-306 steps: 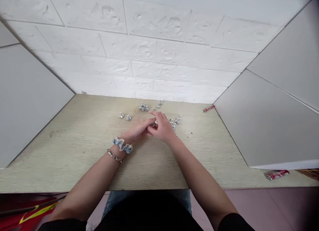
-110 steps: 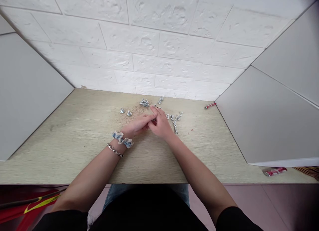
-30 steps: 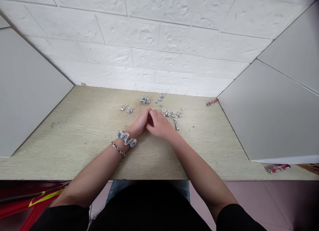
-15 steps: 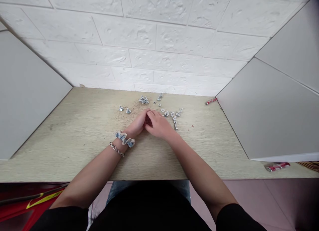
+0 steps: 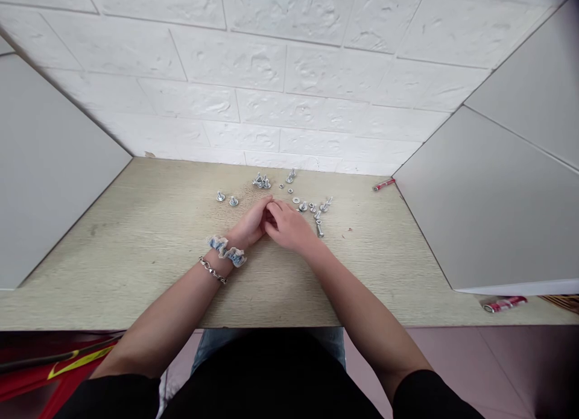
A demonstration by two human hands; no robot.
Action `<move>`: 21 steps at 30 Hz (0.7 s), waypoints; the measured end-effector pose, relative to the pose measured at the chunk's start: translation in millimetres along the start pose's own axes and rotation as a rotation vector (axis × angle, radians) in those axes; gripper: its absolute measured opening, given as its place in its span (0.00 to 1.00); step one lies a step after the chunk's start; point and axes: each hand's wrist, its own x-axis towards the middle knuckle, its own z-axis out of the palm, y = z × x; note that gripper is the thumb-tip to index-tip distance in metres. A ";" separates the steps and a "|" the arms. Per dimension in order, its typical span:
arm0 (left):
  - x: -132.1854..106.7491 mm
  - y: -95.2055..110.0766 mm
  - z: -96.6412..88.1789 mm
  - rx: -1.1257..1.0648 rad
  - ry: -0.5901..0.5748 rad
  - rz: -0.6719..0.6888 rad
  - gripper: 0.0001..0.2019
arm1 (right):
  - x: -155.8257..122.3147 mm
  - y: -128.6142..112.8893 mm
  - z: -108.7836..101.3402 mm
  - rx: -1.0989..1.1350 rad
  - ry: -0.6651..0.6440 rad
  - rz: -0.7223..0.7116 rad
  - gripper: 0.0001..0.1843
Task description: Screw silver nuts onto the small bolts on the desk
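Bolts and nuts lie scattered on the pale wood-grain surface (image 5: 136, 238), just beyond the person's two hands, which meet at its middle. Farthest left of the scatter, two bolts (image 5: 226, 198) stand on their heads side by side, apart from the rest. On the left forearm a chain bracelet (image 5: 211, 269) sits just behind a blue-and-white scrunchie (image 5: 226, 250) at the wrist. The left hand (image 5: 250, 225) rests on the surface with its fingers curled in toward the right hand (image 5: 286, 226), and the fingertips of the two touch; both are closed together, but whether a small part is pinched between them cannot be told, since the fingers hide that spot. Behind the hands, near the white brick wall (image 5: 289, 93), sits a small cluster of bolts (image 5: 261, 181), with a further pair (image 5: 290, 176) just right of it and a loose washer (image 5: 295, 199) nearer the knuckles. Right of the right hand a group of bolts (image 5: 319, 207) lies close by, one long bolt (image 5: 320, 228) nearest its side. Well to the right, a red marker (image 5: 383, 184) lies against the grey side panel (image 5: 488, 214), and another red item (image 5: 503, 303) lies under that panel's front edge.
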 end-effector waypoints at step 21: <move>-1.7 -3.3 -2.7 0.013 -0.098 -0.038 0.09 | 6.2 8.1 6.0 0.365 0.215 0.190 0.20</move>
